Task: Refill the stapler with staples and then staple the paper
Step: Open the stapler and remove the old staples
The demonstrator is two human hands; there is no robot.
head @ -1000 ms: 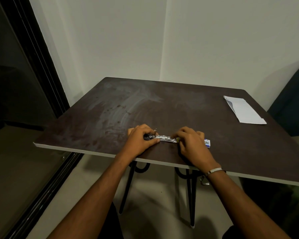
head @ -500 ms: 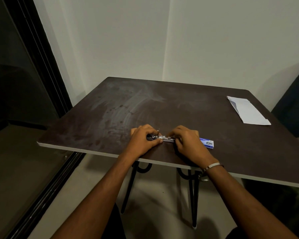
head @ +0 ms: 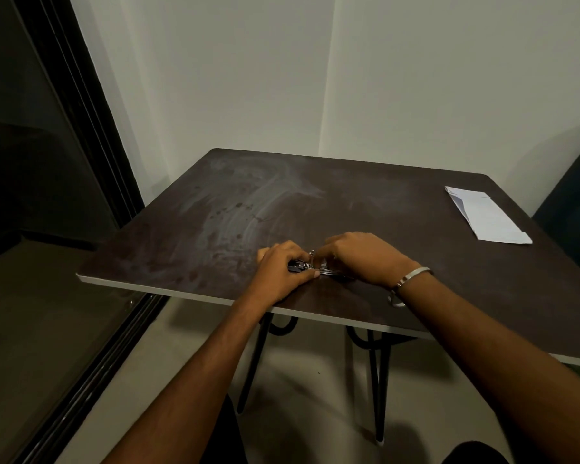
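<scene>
Now our right hand (head: 362, 257) has slid left over the stapler (head: 307, 266) on the bench (head: 215, 209), hiding the staple box; both hands' fingers grip it, probably loading, paper (head: 488, 217) well apart.

A dark brown table (head: 235, 209) with a pale edge filled the middle of the frame, its top streaked with smudges. Black hairpin legs (head: 377, 373) showed beneath it. A dark door frame (head: 81, 105) ran down the left, a pale wall (head: 248, 68) behind.
</scene>
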